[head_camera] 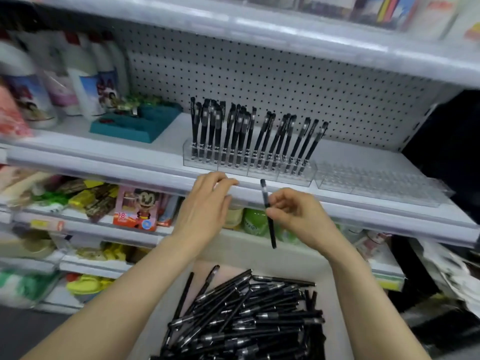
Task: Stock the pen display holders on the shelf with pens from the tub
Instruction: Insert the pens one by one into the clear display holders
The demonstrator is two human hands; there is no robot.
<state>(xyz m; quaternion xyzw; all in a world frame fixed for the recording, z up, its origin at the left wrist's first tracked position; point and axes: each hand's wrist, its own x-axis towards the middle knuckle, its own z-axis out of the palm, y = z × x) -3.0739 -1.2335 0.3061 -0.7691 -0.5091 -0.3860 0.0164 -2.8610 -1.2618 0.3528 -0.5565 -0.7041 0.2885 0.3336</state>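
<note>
A clear pen display holder [296, 179] stands on the shelf with several black pens [241, 131] upright in it. To its right sits a second clear holder [384, 187] with no pens. My right hand [298, 216] pinches one black pen [268, 216] almost upright, cap up, just below the shelf edge. My left hand [205, 206] has its fingers resting on the shelf's front lip, holding nothing. Below, a white tub [335, 302] holds a heap of black pens [246, 320].
A teal tray [135, 126] and white bottles [85, 81] stand on the same shelf at left. A pegboard back wall [285, 81] rises behind the holders. Lower shelves carry toys and packets [135, 209]. Another shelf [259, 27] hangs overhead.
</note>
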